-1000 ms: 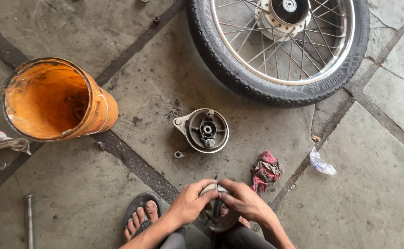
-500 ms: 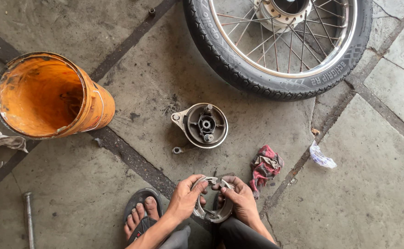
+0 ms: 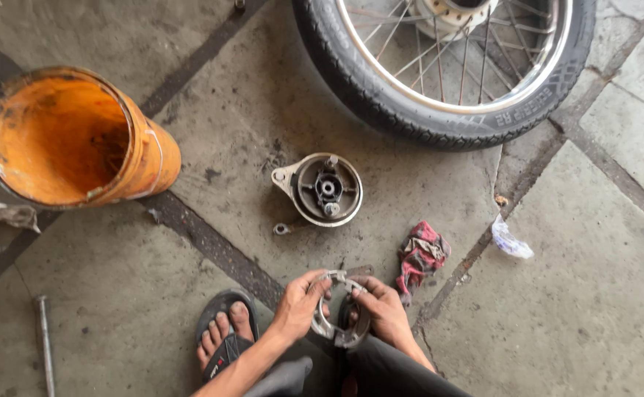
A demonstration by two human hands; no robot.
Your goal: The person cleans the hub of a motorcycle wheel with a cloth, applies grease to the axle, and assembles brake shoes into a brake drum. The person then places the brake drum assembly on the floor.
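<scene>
Brake shoes, a ring-shaped pair of grey metal pieces, sit between your two hands at the bottom middle of the view, low over the concrete floor just in front of your knees. Your left hand curls around the left side of the ring, fingers closed over its upper edge, so that grip is shut firmly on the metal. Your right hand clasps the right side the same way, fingers wrapped over the rim and thumb toward the middle. Both hands touch the pair at once.

Your foot in a dark sandal rests on the floor just left of your left forearm. A red and grey rag lies crumpled just beyond your right hand. Further out, straight ahead of the hands, a round metal brake plate lies flat, with a small ring-shaped part near its lower left edge. A spoked wheel with a black tyre lies at the top right, well apart from your hands. An orange bucket lies tipped on its side at the left, mouth toward you. A scrap of white plastic lies to the right of the rag, and a thin metal rod lies at the lower left.
</scene>
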